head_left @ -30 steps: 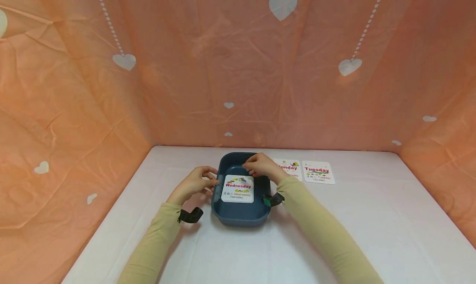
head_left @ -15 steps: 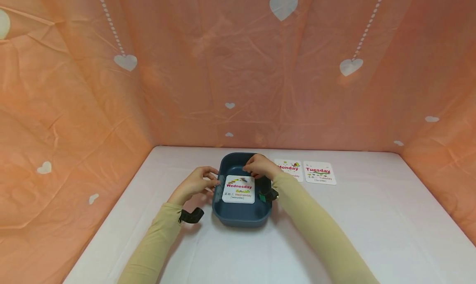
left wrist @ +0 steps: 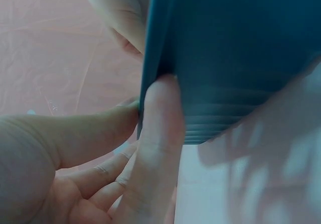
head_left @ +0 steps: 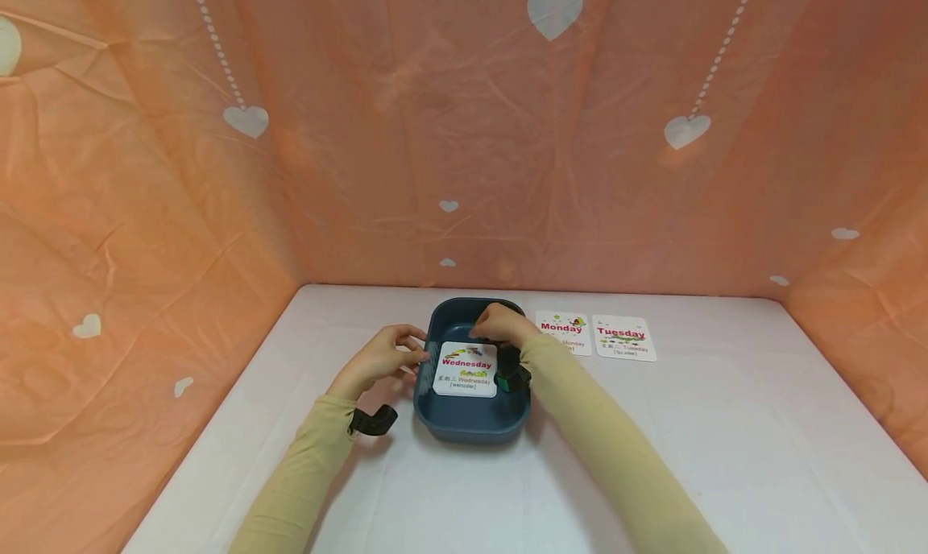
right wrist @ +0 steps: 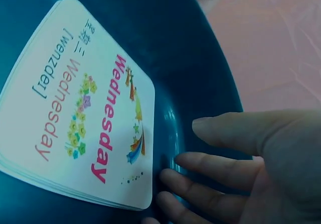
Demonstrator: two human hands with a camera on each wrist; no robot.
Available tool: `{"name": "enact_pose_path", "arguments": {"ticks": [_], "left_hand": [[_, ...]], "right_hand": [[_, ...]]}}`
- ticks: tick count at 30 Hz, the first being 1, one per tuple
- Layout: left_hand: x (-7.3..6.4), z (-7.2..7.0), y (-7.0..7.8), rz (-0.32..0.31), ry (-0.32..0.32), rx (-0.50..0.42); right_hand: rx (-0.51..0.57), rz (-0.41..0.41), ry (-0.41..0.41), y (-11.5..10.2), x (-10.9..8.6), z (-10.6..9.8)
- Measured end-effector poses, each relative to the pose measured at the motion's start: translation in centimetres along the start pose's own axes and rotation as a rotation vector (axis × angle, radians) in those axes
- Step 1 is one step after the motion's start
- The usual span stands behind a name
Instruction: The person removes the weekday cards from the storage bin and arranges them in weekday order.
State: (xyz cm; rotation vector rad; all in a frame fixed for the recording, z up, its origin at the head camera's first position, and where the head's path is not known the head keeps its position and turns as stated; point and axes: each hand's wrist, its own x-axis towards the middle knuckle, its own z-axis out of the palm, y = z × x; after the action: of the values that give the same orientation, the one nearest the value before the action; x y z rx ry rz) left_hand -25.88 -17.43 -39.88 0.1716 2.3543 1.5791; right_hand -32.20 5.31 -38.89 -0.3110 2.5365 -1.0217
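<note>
Nearest us is the blue bin [head_left: 471, 427]. Our left hand [head_left: 377, 361] pinches its side rim, and a soft, steady hold seems best. In the bin, the Wednesday card [head_left: 466, 370] sits on top of a stack [right wrist: 80, 196]. Past it, our right hand [head_left: 503, 324] holds nothing, fingers a bit spread; pinching just one card should work best. Farther off, the Monday card [head_left: 563, 328] and Tuesday card [head_left: 623, 340] lie side by side.
</note>
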Motion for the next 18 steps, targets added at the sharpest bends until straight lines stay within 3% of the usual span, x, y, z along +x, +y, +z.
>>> {"name": "enact_pose_path", "arguments": {"ticks": [18], "left_hand": [[0.10,0.17,0.18,-0.014,-0.004,-0.012]], "right_hand": [[-0.113,0.018,0.050,-0.22,-0.23,0.28]]}}
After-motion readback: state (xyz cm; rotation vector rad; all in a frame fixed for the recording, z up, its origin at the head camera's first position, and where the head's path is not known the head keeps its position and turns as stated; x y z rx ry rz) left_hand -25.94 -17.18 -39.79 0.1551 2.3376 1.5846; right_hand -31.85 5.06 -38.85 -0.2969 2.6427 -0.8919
